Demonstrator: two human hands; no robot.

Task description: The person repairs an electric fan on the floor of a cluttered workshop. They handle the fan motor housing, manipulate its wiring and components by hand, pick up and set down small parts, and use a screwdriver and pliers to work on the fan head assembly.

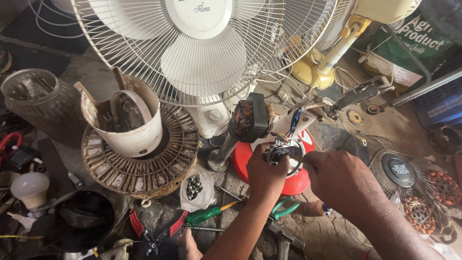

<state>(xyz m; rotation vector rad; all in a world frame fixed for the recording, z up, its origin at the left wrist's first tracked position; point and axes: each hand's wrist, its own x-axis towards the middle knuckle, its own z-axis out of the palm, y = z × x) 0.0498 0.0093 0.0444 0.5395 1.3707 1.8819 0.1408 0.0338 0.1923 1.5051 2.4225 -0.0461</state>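
My left hand [263, 173] grips a small round metal part with coloured wires [278, 153], held over a red and white fan base [296, 182]. My right hand [337, 175] pinches a thin metal tool [297, 159] whose tip meets that part. Just behind stands a dark fan motor with copper windings [250, 121] on a chrome pole [222, 155].
A big white fan with a wire guard [202, 48] looms at the top. At left lie a rusty ribbed motor ring [139, 166] holding a cream housing, a plastic bag of bearings [195, 188], a green screwdriver [209, 214], red-handled pliers [156, 233], a bulb [30, 190]. A fan grille [397, 168] rests at right.
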